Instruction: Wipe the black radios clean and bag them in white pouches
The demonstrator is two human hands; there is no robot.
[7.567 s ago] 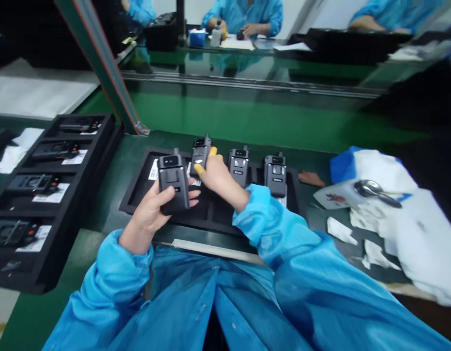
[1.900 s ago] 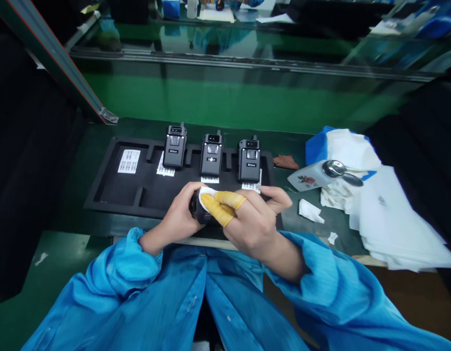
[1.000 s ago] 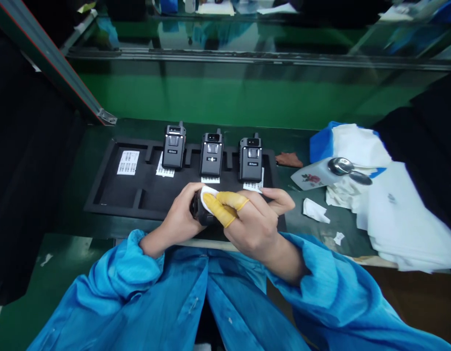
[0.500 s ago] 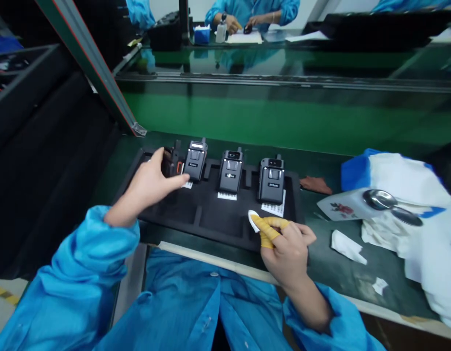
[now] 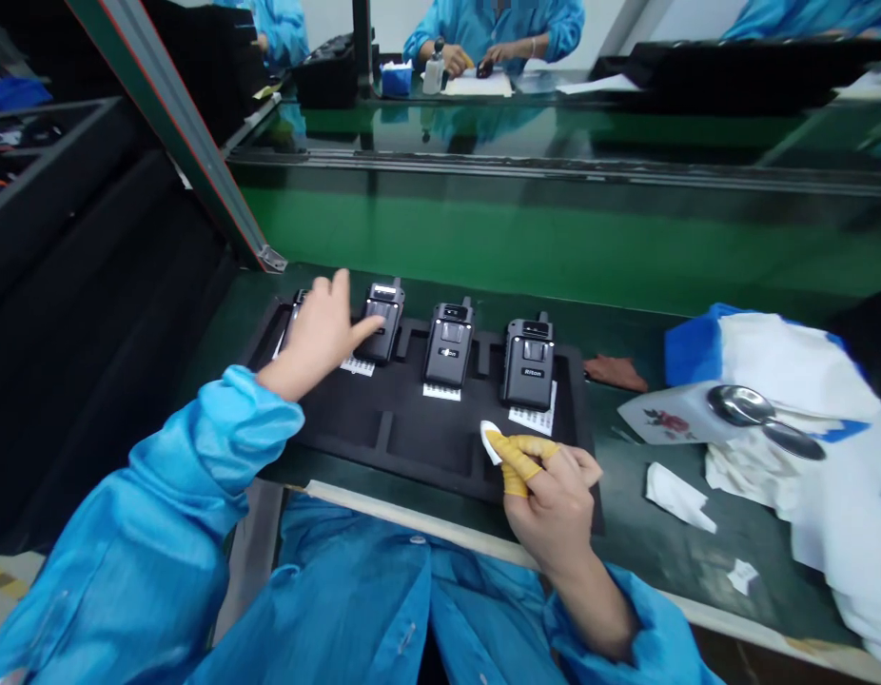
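Note:
Several black two-way radios marked "Riton" lie in a row on a black compartmented tray [image 5: 430,433], white printed labels beneath them. My left hand [image 5: 319,328] is above the tray's left end with its fingers apart. Its thumb crosses in front of the second radio [image 5: 383,312]; whether it touches cannot be told. Behind that hand, the leftmost radio [image 5: 299,303] is mostly hidden. My right hand [image 5: 555,490], with yellow wraps on some fingers, pinches a small white cloth [image 5: 490,441] near the tray's front right. Beyond it lie the middle radio [image 5: 449,347] and the right radio [image 5: 530,366].
At right are a blue box [image 5: 690,347] of white wipes, a metal spoon [image 5: 740,404], crumpled paper [image 5: 679,495] and a brown scrap [image 5: 616,372]. A metal post [image 5: 190,143] rises at left. Across the divider, a co-worker's hands [image 5: 476,59] are at a bench.
My left hand has moved away from the leftmost radio, up and right toward the second one. The leftmost radio, tilted up before, now sits lower and farther left. My right hand has shifted slightly.

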